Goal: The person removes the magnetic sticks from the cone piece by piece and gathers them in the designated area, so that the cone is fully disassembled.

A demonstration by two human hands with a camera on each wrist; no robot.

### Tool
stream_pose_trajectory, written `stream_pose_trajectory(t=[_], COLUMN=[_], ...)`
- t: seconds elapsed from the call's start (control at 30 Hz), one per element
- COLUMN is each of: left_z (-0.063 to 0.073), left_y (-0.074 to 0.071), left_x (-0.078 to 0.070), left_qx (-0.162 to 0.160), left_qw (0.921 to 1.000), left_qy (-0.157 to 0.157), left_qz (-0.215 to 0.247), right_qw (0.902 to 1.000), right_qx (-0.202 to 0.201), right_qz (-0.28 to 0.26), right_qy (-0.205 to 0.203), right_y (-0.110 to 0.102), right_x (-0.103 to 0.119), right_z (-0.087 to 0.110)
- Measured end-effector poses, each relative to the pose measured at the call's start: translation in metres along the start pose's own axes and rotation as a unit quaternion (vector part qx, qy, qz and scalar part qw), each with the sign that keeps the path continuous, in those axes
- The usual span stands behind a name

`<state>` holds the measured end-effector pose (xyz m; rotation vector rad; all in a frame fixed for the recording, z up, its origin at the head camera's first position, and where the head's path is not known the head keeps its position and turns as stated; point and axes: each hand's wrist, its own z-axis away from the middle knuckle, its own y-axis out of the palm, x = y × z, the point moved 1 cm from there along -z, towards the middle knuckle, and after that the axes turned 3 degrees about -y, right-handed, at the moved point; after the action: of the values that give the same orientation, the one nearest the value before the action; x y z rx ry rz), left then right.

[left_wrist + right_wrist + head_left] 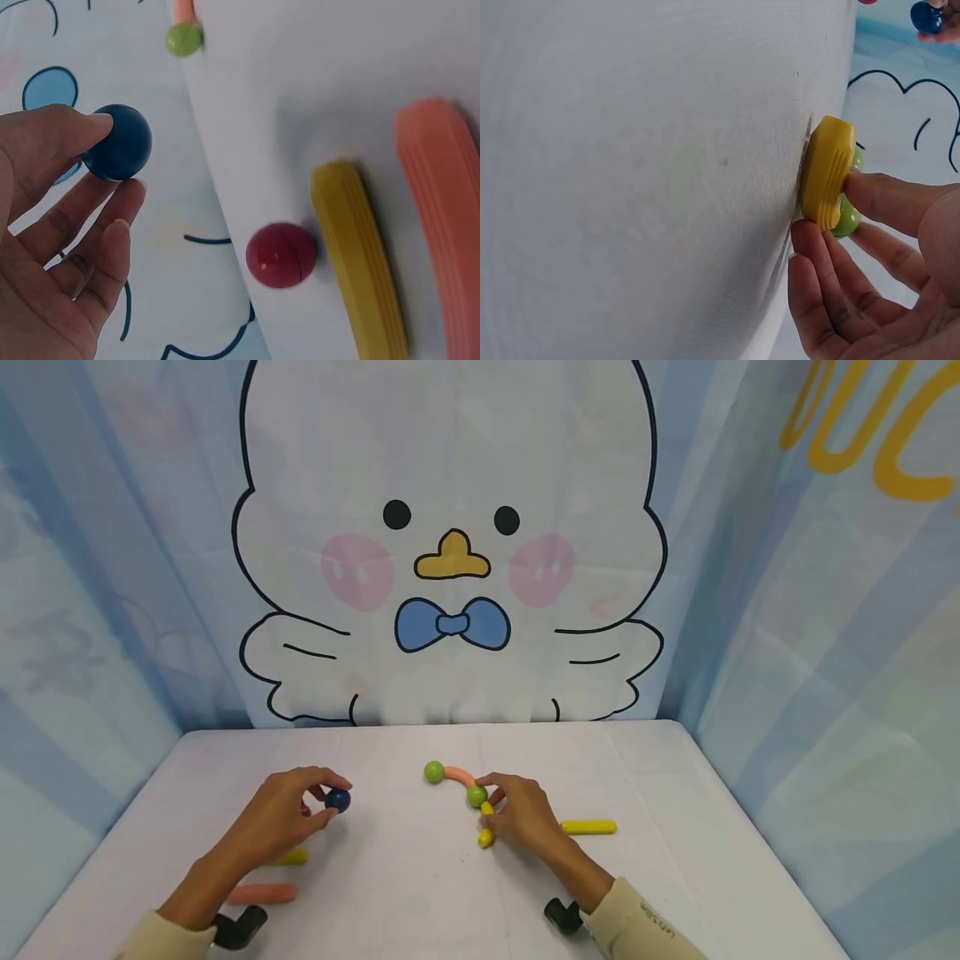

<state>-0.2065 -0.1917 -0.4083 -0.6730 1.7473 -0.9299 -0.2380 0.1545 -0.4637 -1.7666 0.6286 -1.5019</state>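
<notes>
Within the right hand (525,817), a yellow stick (827,171) seemingly runs near-to-far.

Left hand (287,810) pinching, right hand (525,817) pinching, forearms (197,887) angled inward

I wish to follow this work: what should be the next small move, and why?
The left hand should probably bring its blue ball to the near end of the yellow rod: that end looks bare, the right hand pinches the rod, and a green ball sits at the far end.
</notes>
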Motion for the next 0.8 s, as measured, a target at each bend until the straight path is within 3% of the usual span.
stream_pose_trajectory(t=[0.57, 0.8], left_z=[0.014, 0.017], left_y=[-0.026, -0.026], left_x=[0.046, 0.065], left_qx=[-0.014, 0.008], left_qw=[0.9976, 0.9953], left_qy=[-0.05, -0.084], left_qz=[-0.046, -0.047], right_qw=[1.0, 1.0], right_qx=[0.002, -0.001], right_qz=[0.009, 0.007], right_qy=[-0.001, -0.006], right_y=[0.0, 0.002], right_x=[0.0, -0.001], right_z=[0.0, 0.001])
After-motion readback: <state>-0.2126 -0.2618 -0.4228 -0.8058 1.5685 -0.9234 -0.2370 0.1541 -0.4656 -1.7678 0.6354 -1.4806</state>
